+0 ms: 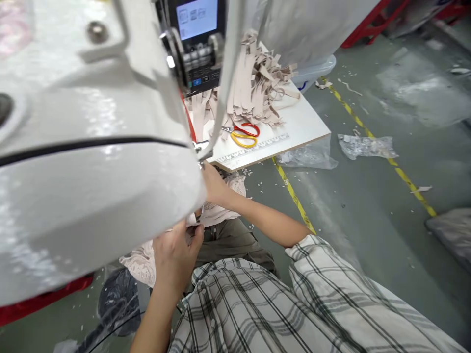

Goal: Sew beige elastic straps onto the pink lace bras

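A big white sewing machine [91, 147] fills the left of the view and hides the needle area. My left hand [176, 255] is below its head, fingers pinched on a pale pink lace fabric [142, 262] that hangs toward my lap. My right hand [213, 184] reaches under the machine's head and rests on the same pink fabric [231, 196]; its fingers are hidden by the machine. My arms come out of plaid sleeves.
On the white table [294, 132] lie a heap of beige fabric strips [253, 83], red and yellow scissors [245, 135] and a ruler strip [257, 147]. The machine's control panel [196, 39] is behind. Plastic bags [364, 146] and a yellow floor line [405, 179] lie on the grey floor.
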Demonstrator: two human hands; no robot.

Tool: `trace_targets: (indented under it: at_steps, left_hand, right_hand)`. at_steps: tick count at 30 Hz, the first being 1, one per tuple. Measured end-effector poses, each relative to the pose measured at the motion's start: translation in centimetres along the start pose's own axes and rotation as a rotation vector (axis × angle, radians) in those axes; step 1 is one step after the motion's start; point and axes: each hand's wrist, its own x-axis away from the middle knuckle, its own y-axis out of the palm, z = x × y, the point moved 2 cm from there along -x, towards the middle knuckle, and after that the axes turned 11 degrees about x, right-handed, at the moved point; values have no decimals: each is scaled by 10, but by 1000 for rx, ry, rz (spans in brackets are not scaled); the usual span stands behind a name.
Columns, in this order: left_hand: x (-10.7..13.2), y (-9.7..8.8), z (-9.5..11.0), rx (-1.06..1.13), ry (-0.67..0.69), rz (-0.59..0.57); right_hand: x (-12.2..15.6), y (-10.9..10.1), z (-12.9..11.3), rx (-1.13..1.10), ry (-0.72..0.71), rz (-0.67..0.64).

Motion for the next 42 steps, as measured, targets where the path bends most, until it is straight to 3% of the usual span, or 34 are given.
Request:
trace_targets:
  at_steps: [4, 11, 21, 25, 28, 30, 33, 36, 40, 42]
  left_hand:
    - [-1, 2, 2, -14, 39, 25]
    - [1, -1, 0, -4, 22, 62]
    - [4, 1, -4, 80, -37, 33]
    - [11, 2, -10, 119, -125, 134]
    - [18, 10, -9, 135, -173, 178]
    - [26, 22, -2, 115, -147, 151]
    - [46, 42, 20, 61, 10, 110]
    - [65, 53, 40, 137, 109, -7]
    - [69, 37, 37, 495, -78, -322]
    - [60, 18, 31, 519, -101, -274]
  right_hand:
    - [-1, -3, 3, -129, 38, 49]
    - [2, -3, 4, -200, -16, 114]
    - [10, -5, 1, -221, 106, 112]
    - [26, -4, 5, -429, 177, 145]
    - [52, -10, 5, -559, 259, 90]
    - [73, -16, 0, -551, 279, 1]
    - [106, -23, -13, -471, 290, -165]
    - [130, -31, -21, -549, 392, -167]
    - [146, -45, -19, -785, 506, -126]
    - [148, -49, -16, -848, 519, -221]
